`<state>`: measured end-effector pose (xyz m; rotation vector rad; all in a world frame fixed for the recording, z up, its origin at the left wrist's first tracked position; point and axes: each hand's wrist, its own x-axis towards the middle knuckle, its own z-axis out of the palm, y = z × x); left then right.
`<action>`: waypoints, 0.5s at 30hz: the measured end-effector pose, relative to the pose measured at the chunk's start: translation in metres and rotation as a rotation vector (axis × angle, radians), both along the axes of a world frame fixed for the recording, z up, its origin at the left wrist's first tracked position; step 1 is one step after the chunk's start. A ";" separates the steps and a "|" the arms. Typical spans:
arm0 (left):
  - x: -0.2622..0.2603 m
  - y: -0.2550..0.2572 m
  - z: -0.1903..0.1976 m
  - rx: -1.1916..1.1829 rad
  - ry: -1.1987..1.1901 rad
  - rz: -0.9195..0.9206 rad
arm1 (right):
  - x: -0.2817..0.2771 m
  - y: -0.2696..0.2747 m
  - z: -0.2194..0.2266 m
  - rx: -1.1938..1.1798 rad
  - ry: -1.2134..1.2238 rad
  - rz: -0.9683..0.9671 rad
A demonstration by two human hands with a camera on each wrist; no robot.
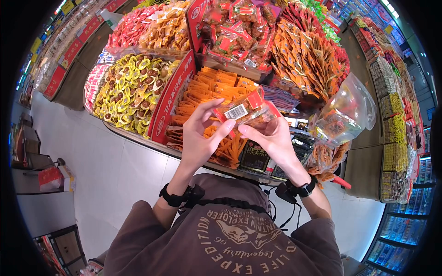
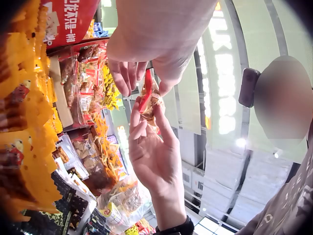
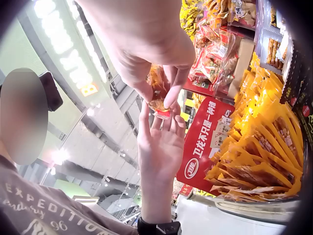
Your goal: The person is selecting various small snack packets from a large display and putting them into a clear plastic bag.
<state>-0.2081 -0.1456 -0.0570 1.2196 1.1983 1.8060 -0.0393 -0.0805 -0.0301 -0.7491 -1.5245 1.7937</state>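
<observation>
Well, in the head view we hold a small red-and-clear packet (image 1: 249, 108) in front of our body, above the orange packets (image 1: 212, 86); our left hand (image 1: 200, 134) and right hand (image 1: 275, 140) are close together, each pinching one side of it, with both thumbs towards us and the barcode label (image 1: 235, 112) facing up. A light grip near the ends should serve best, sparing the film from crumpling and leaving the print readable. The upright red sign (image 1: 174, 99) is the edge to mind on our left, and a clear plastic bag (image 1: 346, 115) bulges out beyond our right hand; the display's rim (image 1: 138, 139) curves around, with bare floor (image 1: 106, 168) outside it on the left. In the left wrist view, we see the packet nearly edge-on between the fingertips of both hands, so tilt is easiest to judge here; goods crowd one side, while the ceiling (image 2: 222, 169) shows behind the other. In the right wrist view, our right thumb and fingers pinch the packet from above and the left fingers meet its lower end; the sign stands apart from our left hand, so small turns look safer than wide sweeps.
</observation>
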 end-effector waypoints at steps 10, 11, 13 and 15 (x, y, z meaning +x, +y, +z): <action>-0.008 -0.007 -0.007 -0.079 -0.057 0.008 | -0.005 0.003 0.004 0.188 -0.041 -0.006; -0.007 -0.006 -0.007 -0.062 -0.044 0.032 | -0.005 0.003 0.004 0.217 -0.033 -0.011; -0.004 -0.005 -0.003 -0.058 -0.042 0.058 | 0.002 0.005 0.003 0.201 -0.052 0.030; -0.002 -0.004 -0.003 -0.061 -0.036 0.078 | 0.006 0.007 0.000 0.177 -0.068 0.066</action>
